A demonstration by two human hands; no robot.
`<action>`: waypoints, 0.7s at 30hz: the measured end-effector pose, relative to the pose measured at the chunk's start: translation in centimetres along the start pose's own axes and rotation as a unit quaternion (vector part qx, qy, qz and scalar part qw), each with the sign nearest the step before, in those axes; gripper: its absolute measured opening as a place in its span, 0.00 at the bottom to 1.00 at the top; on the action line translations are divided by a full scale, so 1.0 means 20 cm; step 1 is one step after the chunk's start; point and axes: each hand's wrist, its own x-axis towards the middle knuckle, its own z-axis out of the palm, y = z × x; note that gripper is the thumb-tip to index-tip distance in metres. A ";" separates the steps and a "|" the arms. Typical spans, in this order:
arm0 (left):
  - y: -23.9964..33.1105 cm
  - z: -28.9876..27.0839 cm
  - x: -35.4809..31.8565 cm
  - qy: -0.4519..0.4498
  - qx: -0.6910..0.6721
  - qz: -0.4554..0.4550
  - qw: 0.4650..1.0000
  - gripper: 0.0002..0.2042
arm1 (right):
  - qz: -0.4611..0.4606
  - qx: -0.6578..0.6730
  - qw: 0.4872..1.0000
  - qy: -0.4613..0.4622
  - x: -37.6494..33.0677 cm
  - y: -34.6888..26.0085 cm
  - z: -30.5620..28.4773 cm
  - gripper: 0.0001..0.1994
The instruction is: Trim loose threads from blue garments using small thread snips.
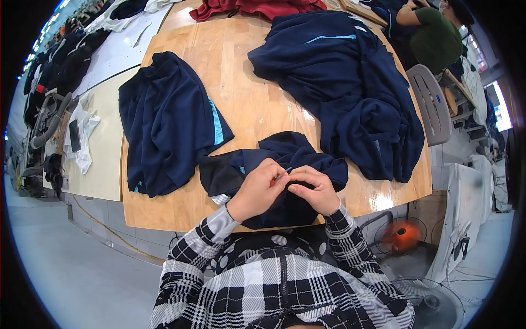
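Right in front of me, a dark navy garment (298,147) lies bunched at the near edge of the table, with a black section (220,172) at its left. Over its middle, my left hand (256,189) is closed, fingertips pinched around something small, slim and greyish that I cannot make out. Close beside it, my right hand (316,189) is also closed, thumb and fingers pinching the navy cloth. The fingertips of both hands nearly meet. A bit of white-striped fabric (221,199) shows under my left wrist.
The wooden table (230,71) also holds a navy garment with a light blue stripe (164,126) at left and a larger navy pile (350,93) at right. Red cloth (252,7) lies at the far edge. A phone (74,136) rests on white cloth. A person (435,41) sits far right.
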 end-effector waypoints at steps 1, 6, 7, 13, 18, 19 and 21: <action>0.02 0.01 -0.01 0.014 0.020 0.012 1.000 0.06 | 0.009 0.004 1.000 0.001 0.00 0.00 0.00 0.10; 0.03 0.05 -0.03 0.051 0.100 0.067 0.991 0.07 | 0.027 0.023 0.999 0.016 0.01 0.02 0.02 0.09; 0.03 0.06 -0.03 0.057 0.118 0.073 0.989 0.07 | 0.013 0.003 1.000 0.025 0.01 0.03 0.02 0.08; 0.10 -0.05 -0.03 0.069 0.131 -0.020 0.989 0.11 | 0.017 -0.007 0.999 0.047 0.01 0.01 0.02 0.04; 0.11 -0.19 -0.05 -0.101 0.121 -0.056 0.986 0.16 | 0.046 0.041 0.996 0.058 0.00 0.05 0.03 0.04; 0.13 -0.20 -0.05 -0.124 0.113 -0.090 0.982 0.17 | 0.057 0.057 0.995 0.054 0.01 0.04 0.03 0.04; 0.13 -0.20 -0.04 -0.128 0.131 -0.098 0.978 0.17 | 0.069 0.072 0.994 0.050 0.01 0.04 0.04 0.05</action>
